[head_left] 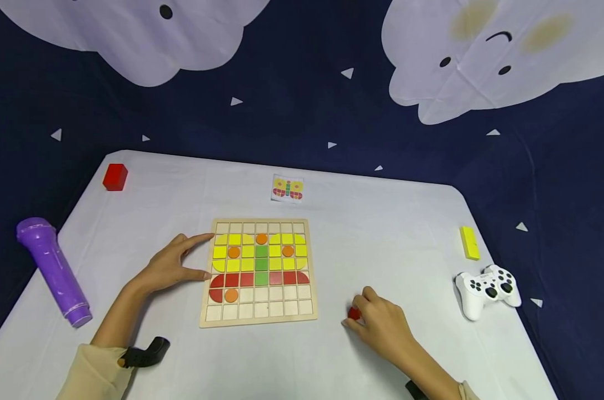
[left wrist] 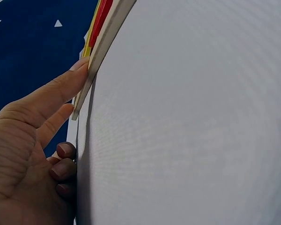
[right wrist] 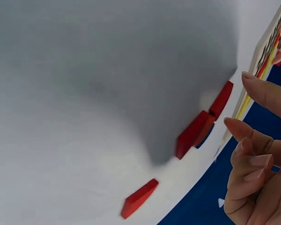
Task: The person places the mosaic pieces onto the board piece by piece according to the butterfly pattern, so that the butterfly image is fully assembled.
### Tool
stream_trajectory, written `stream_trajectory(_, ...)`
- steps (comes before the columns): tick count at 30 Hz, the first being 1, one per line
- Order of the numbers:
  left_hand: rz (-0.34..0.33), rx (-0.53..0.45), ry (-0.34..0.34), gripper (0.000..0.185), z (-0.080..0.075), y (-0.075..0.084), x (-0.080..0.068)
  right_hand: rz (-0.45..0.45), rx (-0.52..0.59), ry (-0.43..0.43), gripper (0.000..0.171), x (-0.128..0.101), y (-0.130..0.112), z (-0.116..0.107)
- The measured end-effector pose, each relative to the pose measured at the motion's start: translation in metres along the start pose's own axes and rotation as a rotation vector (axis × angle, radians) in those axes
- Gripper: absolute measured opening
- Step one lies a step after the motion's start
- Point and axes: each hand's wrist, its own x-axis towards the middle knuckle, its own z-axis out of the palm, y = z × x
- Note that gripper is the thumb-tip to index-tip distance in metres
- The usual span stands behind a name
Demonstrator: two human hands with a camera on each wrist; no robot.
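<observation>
A square wooden board (head_left: pixel 259 320) with a grid carries yellow, green and red pieces and several orange discs. Along its left edge, my left hand (head_left: pixel 166 264) rests the index fingertip and thumb tip. The left wrist view shows the thumb (left wrist: pixel 61 91) against the board's side, other fingers bent below. To the right of the board, my right hand (head_left: pixel 382 322) is low over the table, a red piece (head_left: pixel 354 313) showing between thumb and index finger. In the right wrist view, those fingertips are apart with nothing pinched, beside several red pieces (right wrist: pixel 192 133) on the table.
Behind the board lies a small card (head_left: pixel 288 189) with a butterfly pattern. A red block (head_left: pixel 115 177) and a purple microphone-shaped object (head_left: pixel 56 272) are at the left. On the right are a yellow block (head_left: pixel 469 243) and a white game controller (head_left: pixel 487 289). White cloth covers the table.
</observation>
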Motion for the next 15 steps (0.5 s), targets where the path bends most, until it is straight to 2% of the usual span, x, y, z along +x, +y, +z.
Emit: stream_trajectory(15, -0.011, -0.001, -0.004, 0.093, 0.0005, -0.0009, 0.0008, -0.01, -0.019, 0.049, 0.036, -0.005, 0.0057, 0.0069)
